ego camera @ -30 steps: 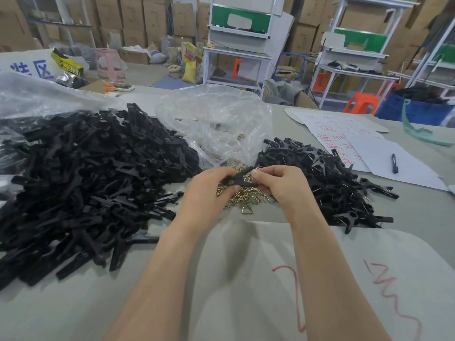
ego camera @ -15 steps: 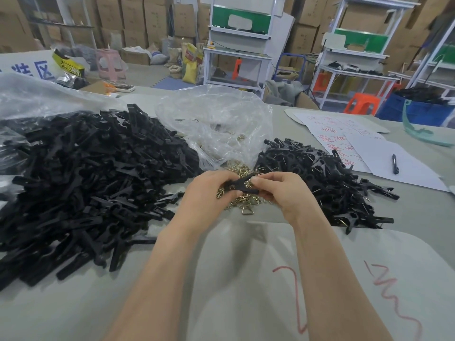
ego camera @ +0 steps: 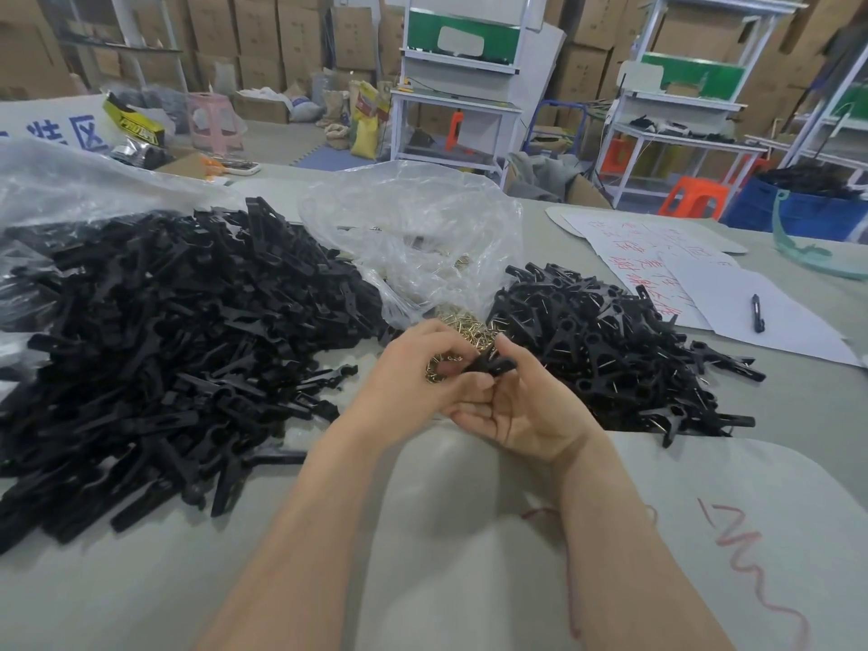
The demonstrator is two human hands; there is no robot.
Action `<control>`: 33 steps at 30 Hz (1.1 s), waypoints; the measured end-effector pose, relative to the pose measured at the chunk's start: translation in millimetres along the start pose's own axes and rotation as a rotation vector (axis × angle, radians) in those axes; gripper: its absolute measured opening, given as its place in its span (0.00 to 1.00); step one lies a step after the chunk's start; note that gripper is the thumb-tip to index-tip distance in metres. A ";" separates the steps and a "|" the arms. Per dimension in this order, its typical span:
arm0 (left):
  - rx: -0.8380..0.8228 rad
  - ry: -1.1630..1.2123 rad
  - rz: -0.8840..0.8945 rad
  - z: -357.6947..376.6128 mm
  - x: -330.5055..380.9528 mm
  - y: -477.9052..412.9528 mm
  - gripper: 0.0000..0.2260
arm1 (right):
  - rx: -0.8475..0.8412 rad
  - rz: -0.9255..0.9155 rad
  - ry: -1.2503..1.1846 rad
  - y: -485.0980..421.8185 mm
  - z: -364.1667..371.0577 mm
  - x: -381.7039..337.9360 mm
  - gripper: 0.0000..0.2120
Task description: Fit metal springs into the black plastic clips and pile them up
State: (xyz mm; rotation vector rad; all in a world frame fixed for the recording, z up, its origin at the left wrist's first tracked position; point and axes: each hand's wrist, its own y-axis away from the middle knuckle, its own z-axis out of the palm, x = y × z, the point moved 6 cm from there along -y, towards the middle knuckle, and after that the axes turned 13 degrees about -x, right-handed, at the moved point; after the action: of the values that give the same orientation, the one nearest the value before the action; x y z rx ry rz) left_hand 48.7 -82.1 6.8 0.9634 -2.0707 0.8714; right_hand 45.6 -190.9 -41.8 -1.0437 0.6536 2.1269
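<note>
Both hands meet at the table's middle around one black plastic clip [ego camera: 491, 365]. My left hand [ego camera: 413, 382] curls its fingers round the clip's left end. My right hand [ego camera: 526, 406] is turned palm up and pinches the clip's right end. A heap of small brass springs [ego camera: 462, 324] lies just behind the hands, partly hidden by them. A large pile of loose black clip parts [ego camera: 164, 331] fills the left of the table. A smaller pile of clips with springs [ego camera: 606, 350] lies to the right of the hands.
A crumpled clear plastic bag [ego camera: 413, 242] stands behind the springs. White sheets with red writing [ego camera: 657, 270] and a black pen [ego camera: 757, 313] lie at the right. A pale mat [ego camera: 469, 533] with red marks covers the near table. Shelves and cardboard boxes stand behind.
My right hand has rolled palm up and dropped slightly under the clip. My left hand has shifted a little right, still on the clip. The piles have not moved.
</note>
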 end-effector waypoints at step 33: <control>0.099 -0.072 -0.148 -7.0 -26.3 -1.2 0.16 | 0.783 -0.256 0.908 15.0 -12.1 -70.4 0.13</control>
State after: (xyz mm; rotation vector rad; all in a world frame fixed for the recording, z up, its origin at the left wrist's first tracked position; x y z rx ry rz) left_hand 64.6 -67.7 -9.9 1.2010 -2.0020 0.8798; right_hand 72.3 -233.2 11.3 -1.4629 1.5076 0.9151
